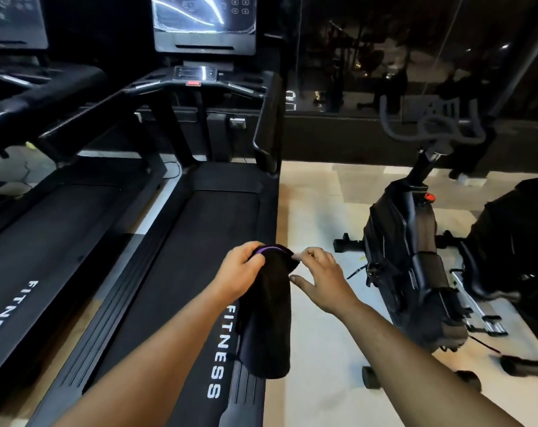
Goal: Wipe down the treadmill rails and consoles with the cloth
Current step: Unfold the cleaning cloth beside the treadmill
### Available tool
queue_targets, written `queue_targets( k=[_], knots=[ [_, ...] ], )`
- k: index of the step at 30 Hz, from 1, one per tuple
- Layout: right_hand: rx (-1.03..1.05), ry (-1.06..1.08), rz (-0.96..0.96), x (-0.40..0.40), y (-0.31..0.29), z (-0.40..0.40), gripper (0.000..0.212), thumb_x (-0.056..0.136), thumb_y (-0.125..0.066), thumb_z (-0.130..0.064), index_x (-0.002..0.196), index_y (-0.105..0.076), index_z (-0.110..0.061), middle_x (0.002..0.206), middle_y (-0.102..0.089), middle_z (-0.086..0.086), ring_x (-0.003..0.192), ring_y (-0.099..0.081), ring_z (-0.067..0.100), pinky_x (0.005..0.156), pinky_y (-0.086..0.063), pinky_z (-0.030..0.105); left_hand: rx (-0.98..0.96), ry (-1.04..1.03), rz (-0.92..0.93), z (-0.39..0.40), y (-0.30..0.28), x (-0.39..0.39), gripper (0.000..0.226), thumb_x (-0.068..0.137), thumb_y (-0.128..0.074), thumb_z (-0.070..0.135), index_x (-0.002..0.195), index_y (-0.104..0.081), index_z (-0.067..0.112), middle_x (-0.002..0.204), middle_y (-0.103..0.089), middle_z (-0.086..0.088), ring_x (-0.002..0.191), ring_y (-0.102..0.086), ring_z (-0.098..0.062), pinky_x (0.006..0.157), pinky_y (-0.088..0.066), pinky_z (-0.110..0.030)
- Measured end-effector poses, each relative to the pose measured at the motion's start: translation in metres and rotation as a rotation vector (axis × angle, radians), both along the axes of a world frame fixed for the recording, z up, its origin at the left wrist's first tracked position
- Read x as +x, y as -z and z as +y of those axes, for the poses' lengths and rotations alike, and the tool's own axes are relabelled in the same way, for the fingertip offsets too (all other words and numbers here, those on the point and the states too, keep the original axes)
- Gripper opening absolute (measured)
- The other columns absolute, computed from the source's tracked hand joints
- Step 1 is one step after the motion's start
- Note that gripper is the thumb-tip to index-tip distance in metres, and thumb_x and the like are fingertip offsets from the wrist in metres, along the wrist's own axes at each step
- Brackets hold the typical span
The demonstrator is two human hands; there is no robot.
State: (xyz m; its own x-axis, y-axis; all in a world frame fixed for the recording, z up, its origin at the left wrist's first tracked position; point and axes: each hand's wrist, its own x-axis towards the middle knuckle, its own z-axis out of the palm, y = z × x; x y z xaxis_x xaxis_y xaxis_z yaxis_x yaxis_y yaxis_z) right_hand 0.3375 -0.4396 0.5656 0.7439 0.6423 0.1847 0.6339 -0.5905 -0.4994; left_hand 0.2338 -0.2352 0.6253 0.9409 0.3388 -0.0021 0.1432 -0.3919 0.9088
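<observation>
A black cloth point(269, 318) with a purple edge hangs down in front of me over the rear of the treadmill belt point(200, 257). My left hand point(238, 269) grips its top from the left. My right hand point(318, 278) pinches the cloth's upper right corner with fingertips, the other fingers spread. Ahead stands the treadmill's console point(195, 73) with a lit screen point(204, 23) above it. Its right rail point(269, 124) and left rail point(86, 118) run back toward me. Both hands are well short of the rails and console.
A second treadmill point(30, 241) stands to the left with its own screen point(13, 20). To the right, an exercise bike point(412, 241) sits on the pale floor point(320, 211), with more dark equipment point(517, 235) beyond it. A dark window wall runs along the back.
</observation>
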Motion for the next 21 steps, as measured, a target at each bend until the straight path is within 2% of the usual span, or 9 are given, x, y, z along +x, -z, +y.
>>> queue_targets(
  k=[2, 4, 7, 9, 12, 14, 17, 19, 21],
  knots=[
    [-0.057, -0.091, -0.062, 0.026, 0.001, -0.015, 0.027, 0.098, -0.066, -0.043, 0.124, -0.067, -0.034, 0.128, -0.052, -0.011, 0.126, -0.042, 0.017, 0.102, -0.037, 0.04, -0.033, -0.033, 0.0, -0.003, -0.001, 0.014, 0.027, 0.096, -0.054, 0.008, 0.099, -0.074, 0.026, 0.093, -0.075, 0.002, 0.093, -0.07, -0.02, 0.082, -0.057, -0.038],
    [-0.054, -0.157, -0.097, 0.053, -0.001, -0.032, 0.021, 0.099, -0.065, -0.04, 0.117, -0.07, -0.03, 0.123, -0.055, -0.01, 0.124, -0.046, 0.019, 0.101, -0.036, 0.039, 0.015, -0.054, 0.011, -0.012, -0.001, 0.03, 0.026, 0.096, -0.054, 0.01, 0.095, -0.072, 0.028, 0.09, -0.073, 0.004, 0.091, -0.069, -0.017, 0.081, -0.055, -0.038],
    [-0.103, -0.177, -0.18, 0.094, -0.017, -0.051, 0.032, 0.1, -0.053, -0.053, 0.112, -0.065, -0.026, 0.114, -0.06, -0.008, 0.115, -0.052, 0.021, 0.097, -0.042, 0.041, 0.359, 0.034, 0.094, -0.021, -0.006, 0.047, 0.018, 0.099, -0.054, 0.016, 0.097, -0.062, 0.033, 0.087, -0.066, 0.011, 0.081, -0.061, -0.007, 0.069, -0.047, -0.03],
    [-0.176, -0.236, -0.264, 0.115, -0.035, -0.058, 0.041, 0.097, -0.051, -0.063, 0.108, -0.06, -0.024, 0.107, -0.061, -0.007, 0.106, -0.055, 0.02, 0.088, -0.044, 0.039, 0.62, 0.122, 0.18, -0.021, -0.008, 0.056, 0.017, 0.1, -0.054, 0.021, 0.115, -0.056, 0.03, 0.103, -0.061, 0.01, 0.094, -0.059, -0.013, 0.076, -0.045, -0.033],
    [-0.141, -0.28, -0.219, 0.136, -0.064, -0.058, 0.03, 0.096, -0.064, -0.048, 0.106, -0.056, -0.021, 0.1, -0.061, -0.006, 0.097, -0.058, 0.022, 0.077, -0.045, 0.038, 0.756, 0.146, 0.18, -0.018, -0.008, 0.07, 0.041, 0.095, -0.06, 0.017, 0.133, -0.05, 0.026, 0.125, -0.057, 0.008, 0.109, -0.058, -0.017, 0.092, -0.049, -0.038],
    [-0.065, -0.267, -0.076, 0.149, -0.078, -0.056, 0.02, 0.095, -0.068, -0.036, 0.101, -0.052, -0.025, 0.091, -0.06, -0.009, 0.086, -0.059, 0.02, 0.073, -0.047, 0.04, 0.758, 0.105, 0.129, -0.017, -0.011, 0.081, 0.044, 0.091, -0.063, 0.013, 0.134, -0.055, 0.023, 0.125, -0.059, 0.008, 0.11, -0.06, -0.017, 0.092, -0.05, -0.035],
    [0.181, -0.211, 0.233, 0.168, -0.092, -0.05, 0.023, 0.093, -0.072, -0.026, 0.095, -0.05, -0.034, 0.087, -0.065, -0.001, 0.079, -0.063, 0.02, 0.078, -0.053, 0.047, 0.469, -0.089, -0.016, -0.017, -0.022, 0.1, 0.036, 0.089, -0.064, 0.006, 0.12, -0.067, 0.025, 0.108, -0.068, 0.01, 0.098, -0.066, -0.011, 0.083, -0.053, -0.027],
    [0.428, -0.153, 0.336, 0.183, -0.107, -0.036, 0.03, 0.093, -0.073, -0.018, 0.1, -0.052, -0.039, 0.095, -0.065, -0.005, 0.084, -0.064, 0.011, 0.084, -0.056, 0.044, 0.085, -0.269, -0.152, -0.02, -0.035, 0.122, 0.032, 0.094, -0.064, 0.005, 0.116, -0.07, 0.026, 0.105, -0.074, 0.006, 0.093, -0.07, -0.009, 0.08, -0.056, -0.025],
    [0.746, -0.07, 0.472, 0.197, -0.13, -0.014, 0.038, 0.094, -0.073, -0.012, 0.111, -0.052, -0.039, 0.102, -0.068, -0.005, 0.09, -0.067, 0.007, 0.088, -0.059, 0.039, -0.35, -0.334, -0.271, -0.025, -0.044, 0.149, 0.022, 0.099, -0.065, 0.01, 0.116, -0.071, 0.021, 0.107, -0.077, -0.002, 0.096, -0.073, -0.013, 0.082, -0.058, -0.027]
  ],
)
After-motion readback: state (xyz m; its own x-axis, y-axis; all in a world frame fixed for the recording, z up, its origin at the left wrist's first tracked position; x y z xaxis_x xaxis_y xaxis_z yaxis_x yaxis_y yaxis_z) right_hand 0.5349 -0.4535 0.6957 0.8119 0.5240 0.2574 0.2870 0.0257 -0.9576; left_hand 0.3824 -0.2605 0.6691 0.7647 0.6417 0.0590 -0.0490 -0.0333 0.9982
